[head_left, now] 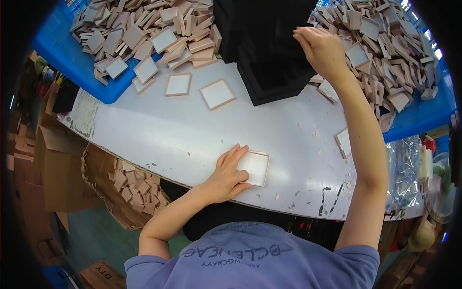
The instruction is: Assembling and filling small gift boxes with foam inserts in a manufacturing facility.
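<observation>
On the white table lies a small shallow square box half, pale pink with a white inside [256,168]. My left hand [227,176] holds it at its left side, with the thumb by the lower edge and fingers along the upper one. My right hand [321,52] is stretched far forward, its fingertips pinched together at the right side of a tall stack of black square pads [274,72]. The dark stack hides whether a pad is between those fingers. Two more box halves [217,93] [178,84] lie left of the stack.
Heaped box pieces fill blue crates at the far left [108,91] and far right [418,120]. A cardboard carton [108,197] with more pieces stands below the table's left edge. Paper scraps [315,134] dot the white table [159,130]. Clear plastic bags [403,168] lie at right.
</observation>
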Demonstrator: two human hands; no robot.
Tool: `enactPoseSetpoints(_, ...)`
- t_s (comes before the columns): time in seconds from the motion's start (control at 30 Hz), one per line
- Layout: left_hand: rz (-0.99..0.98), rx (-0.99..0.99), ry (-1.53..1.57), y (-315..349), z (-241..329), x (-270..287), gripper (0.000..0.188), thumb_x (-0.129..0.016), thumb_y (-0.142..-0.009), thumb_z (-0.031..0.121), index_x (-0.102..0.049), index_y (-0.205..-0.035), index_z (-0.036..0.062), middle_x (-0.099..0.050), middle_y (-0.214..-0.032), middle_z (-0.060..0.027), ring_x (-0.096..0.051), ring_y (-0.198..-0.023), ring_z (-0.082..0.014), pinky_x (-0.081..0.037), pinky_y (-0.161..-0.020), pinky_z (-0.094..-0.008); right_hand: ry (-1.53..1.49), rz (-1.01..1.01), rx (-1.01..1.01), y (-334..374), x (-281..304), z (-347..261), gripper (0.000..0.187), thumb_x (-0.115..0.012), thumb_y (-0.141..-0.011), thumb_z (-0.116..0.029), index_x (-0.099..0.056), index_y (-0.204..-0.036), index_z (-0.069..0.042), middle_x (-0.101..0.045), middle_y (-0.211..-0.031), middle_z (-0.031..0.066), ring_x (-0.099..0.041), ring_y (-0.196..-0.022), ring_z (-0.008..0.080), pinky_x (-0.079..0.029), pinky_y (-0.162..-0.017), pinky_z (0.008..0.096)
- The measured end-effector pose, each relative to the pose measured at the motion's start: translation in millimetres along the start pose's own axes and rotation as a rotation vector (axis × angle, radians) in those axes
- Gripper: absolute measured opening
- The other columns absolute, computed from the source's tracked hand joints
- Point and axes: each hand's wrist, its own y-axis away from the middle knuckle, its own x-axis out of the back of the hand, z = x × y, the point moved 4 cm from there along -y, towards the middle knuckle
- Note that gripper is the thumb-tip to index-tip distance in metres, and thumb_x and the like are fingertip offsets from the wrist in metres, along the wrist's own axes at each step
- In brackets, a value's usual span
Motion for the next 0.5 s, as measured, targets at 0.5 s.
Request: enactPoseSetpoints(0.5, 0.269, 0.123, 0.154, 1.7, -9.3, -0.9, 0.091, -0.084, -0.056, 0.022, -0.032, -0.128, 0.0017, -0.040, -0.129, -0.0222, -0.043, -0.114, -0.0395, -0.037, -0.092, -0.0443, -0.498, -0.189, 0.355, 169.0, 11.0, -174.9, 0.013, -0.059, -0.064, -0.016, -0.060, -0.075, -0.008, -0.046, -0.073, -0.0004, -0.046, -0.066, 0.0152, -0.034, -0.056, 0.0282)
